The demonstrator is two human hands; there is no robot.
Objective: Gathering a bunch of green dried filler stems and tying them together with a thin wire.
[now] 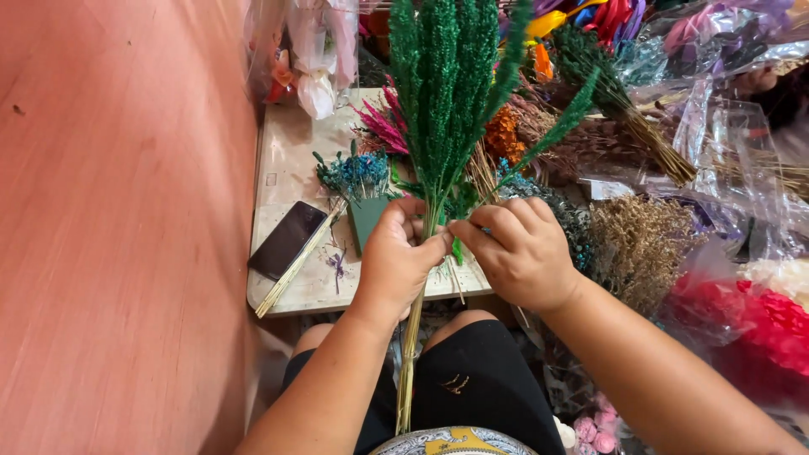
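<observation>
Holding: your left hand (396,257) is clamped on the green bunch (447,93) by its stems, above the table (286,143).
Right hand (518,253): fingers pinched together on the stems, just beside the left.
Tip: squeeze low and firm so no stem slips.
Watch: phone (286,238) lies near.

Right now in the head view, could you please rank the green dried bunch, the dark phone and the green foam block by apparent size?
1. Green dried bunch, clearly largest, though held nearer the camera.
2. Dark phone.
3. Green foam block, partly hidden by the left hand, so its rank below the phone is unsure.
</observation>
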